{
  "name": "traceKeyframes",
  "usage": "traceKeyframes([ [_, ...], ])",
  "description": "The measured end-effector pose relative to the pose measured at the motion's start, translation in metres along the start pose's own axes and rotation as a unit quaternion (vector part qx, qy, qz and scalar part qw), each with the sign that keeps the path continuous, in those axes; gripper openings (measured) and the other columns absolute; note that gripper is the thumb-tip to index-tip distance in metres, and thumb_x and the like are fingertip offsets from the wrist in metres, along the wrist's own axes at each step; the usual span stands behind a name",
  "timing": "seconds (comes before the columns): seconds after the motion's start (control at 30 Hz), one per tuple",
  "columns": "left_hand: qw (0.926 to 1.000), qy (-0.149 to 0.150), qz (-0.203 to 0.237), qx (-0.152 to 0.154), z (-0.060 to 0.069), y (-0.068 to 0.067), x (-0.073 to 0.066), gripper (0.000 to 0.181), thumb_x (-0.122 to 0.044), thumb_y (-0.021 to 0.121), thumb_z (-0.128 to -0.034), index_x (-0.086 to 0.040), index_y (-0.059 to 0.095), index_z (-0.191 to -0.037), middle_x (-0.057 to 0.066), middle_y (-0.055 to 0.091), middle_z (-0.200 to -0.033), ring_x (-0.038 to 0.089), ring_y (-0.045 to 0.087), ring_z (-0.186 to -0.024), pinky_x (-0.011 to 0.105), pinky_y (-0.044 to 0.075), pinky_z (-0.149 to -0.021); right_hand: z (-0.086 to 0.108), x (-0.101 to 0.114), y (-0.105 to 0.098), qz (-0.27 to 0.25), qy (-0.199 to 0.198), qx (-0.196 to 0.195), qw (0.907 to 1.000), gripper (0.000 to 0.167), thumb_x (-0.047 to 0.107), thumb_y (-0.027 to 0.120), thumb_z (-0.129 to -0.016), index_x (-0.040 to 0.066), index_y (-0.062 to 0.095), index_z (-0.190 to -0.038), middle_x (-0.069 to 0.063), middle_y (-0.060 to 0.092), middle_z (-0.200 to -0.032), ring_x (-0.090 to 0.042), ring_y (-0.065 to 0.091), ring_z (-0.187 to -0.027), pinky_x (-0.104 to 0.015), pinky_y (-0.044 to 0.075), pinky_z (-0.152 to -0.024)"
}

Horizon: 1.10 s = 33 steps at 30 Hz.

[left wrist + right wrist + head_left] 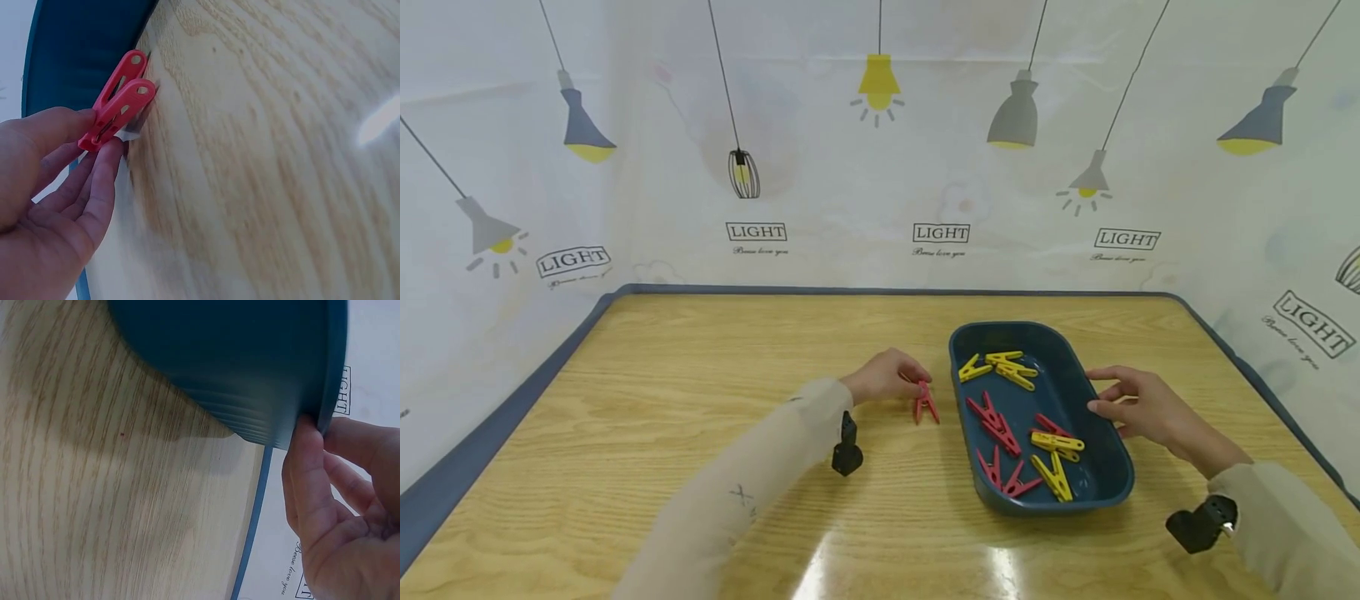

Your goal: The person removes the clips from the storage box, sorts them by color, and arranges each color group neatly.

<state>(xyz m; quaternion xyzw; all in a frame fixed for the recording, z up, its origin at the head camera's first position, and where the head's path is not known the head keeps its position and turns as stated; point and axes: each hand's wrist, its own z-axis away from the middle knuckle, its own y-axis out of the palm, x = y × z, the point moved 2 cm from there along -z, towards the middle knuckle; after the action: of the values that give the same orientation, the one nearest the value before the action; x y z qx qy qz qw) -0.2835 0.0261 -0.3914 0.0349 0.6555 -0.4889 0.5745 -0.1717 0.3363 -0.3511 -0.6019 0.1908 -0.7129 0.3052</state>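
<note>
Between its thumb and fingers my left hand (889,377) pinches a red clothespin (926,403), just left of the blue bin (1051,505). The left wrist view shows the red clothespin (122,105) held at one end by the left hand (59,187), its two legs pointing away from the fingertips. My right hand (1142,408) grips the bin's right rim. In the right wrist view, thumb and fingers of the right hand (350,500) hold the rim of the bin (237,369). Inside the bin lie several yellow clothespins (1011,375) and several red clothespins (994,423).
The wooden table (700,350) has a dark blue edge band (820,290) at the back. Behind it and at both sides hangs a white sheet (835,167) printed with lamps. A black device is strapped to each wrist.
</note>
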Motion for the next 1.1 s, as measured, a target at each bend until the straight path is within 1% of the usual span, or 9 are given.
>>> traceKeyframes([
  [0.13,0.9999,-0.014,0.001,0.001,-0.0013,0.001,0.0008,0.027,-0.009,0.061,-0.0836,0.0,0.062,-0.109,0.008,0.062,-0.102,0.016,0.057,-0.092,0.025,0.046,-0.076,0.0002,0.0002,-0.0005,0.002,-0.001,0.0,1.0,0.055,0.013,0.056,-0.088,-0.007,0.031,-0.132,-0.015,0.053,-0.094,-0.021,0.056,-0.079,-0.035,0.051,-0.063],
  [0.27,0.9998,-0.019,0.0,0.003,-0.0029,0.0007,0.0008,0.027,-0.01,0.061,-0.0834,-0.001,0.062,-0.108,0.008,0.062,-0.103,0.017,0.057,-0.093,0.026,0.046,-0.077,0.0004,0.0005,-0.0009,0.003,0.0,0.0,1.0,0.055,0.013,0.056,-0.087,-0.007,0.031,-0.132,-0.015,0.053,-0.093,-0.021,0.056,-0.079,-0.035,0.051,-0.063],
  [0.7,0.9999,-0.016,-0.001,0.001,-0.005,-0.0009,0.0018,0.027,-0.011,0.063,-0.0825,-0.001,0.062,-0.108,0.008,0.062,-0.102,0.017,0.057,-0.093,0.026,0.046,-0.077,-0.0005,0.0007,-0.0031,0.003,0.002,-0.003,1.0,0.056,0.016,0.058,-0.086,-0.005,0.032,-0.132,-0.015,0.053,-0.094,-0.022,0.056,-0.079,-0.036,0.051,-0.064],
  [1.1,0.9996,-0.024,-0.004,-0.015,-0.0067,0.0014,0.0052,0.025,-0.011,0.064,-0.0811,-0.003,0.063,-0.105,0.006,0.063,-0.098,0.015,0.057,-0.091,0.026,0.046,-0.078,-0.0001,-0.0006,-0.001,-0.002,-0.002,0.001,1.0,0.054,0.014,0.056,-0.088,-0.006,0.031,-0.132,-0.015,0.054,-0.094,-0.021,0.055,-0.08,-0.036,0.051,-0.063],
])
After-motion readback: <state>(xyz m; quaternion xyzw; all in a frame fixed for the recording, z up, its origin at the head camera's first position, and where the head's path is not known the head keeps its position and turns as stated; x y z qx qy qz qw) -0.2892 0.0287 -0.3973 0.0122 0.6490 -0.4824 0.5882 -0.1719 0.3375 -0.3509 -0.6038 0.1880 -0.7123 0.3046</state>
